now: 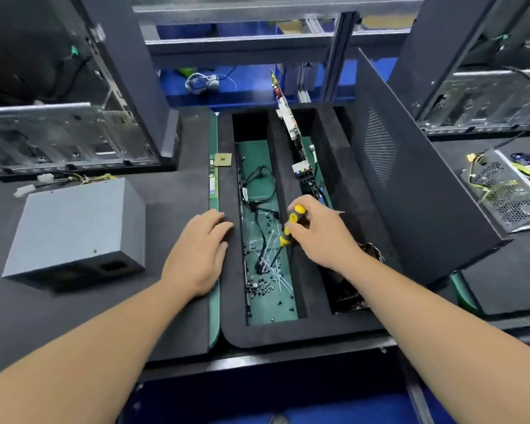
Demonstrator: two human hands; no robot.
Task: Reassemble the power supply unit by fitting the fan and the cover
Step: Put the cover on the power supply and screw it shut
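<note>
A grey power supply unit [74, 231] with its cover on sits on the black mat at the left, cables trailing from its far end. My left hand [199, 252] rests flat with straight fingers on the black foam tray's left rim [228, 270]. My right hand [322, 234] grips a yellow-and-black screwdriver [291, 224], tip pointing down into the tray's middle compartment. Loose screws [259, 286] and cable ties [276, 264] lie on the green floor of that compartment. No separate fan is visible.
A black cable [257, 191] lies in the same compartment. A circuit board [297, 142] stands in the right slot. A second power supply [508, 191] with mesh vents sits at far right. A dark side panel [410, 179] leans beside the tray. Open computer cases stand left and right.
</note>
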